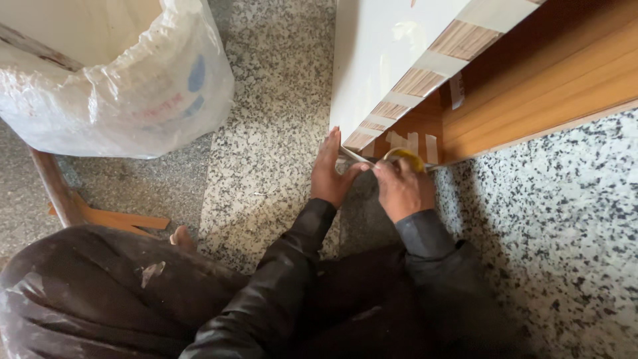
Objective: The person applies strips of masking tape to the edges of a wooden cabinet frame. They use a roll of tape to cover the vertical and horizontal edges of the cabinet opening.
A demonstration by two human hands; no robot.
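My right hand (401, 188) grips a yellow roll of tape (405, 158) at the bottom corner of a white panel (379, 60). A strip of tape (354, 157) runs from the roll toward my left hand (330, 174), which lies flat against the panel's lower edge with its thumb on the strip. Several pale tape strips (417, 63) cross the panel's striped edge. The panel leans on a wooden cabinet (551, 80) standing on the speckled floor (272, 153).
A large white plastic sack (119, 93) sits at the upper left. Wooden pieces (113, 218) lie on the floor beside my dark-clothed knee (100, 292). Small tape pieces (409, 141) stick to the cabinet's inner face.
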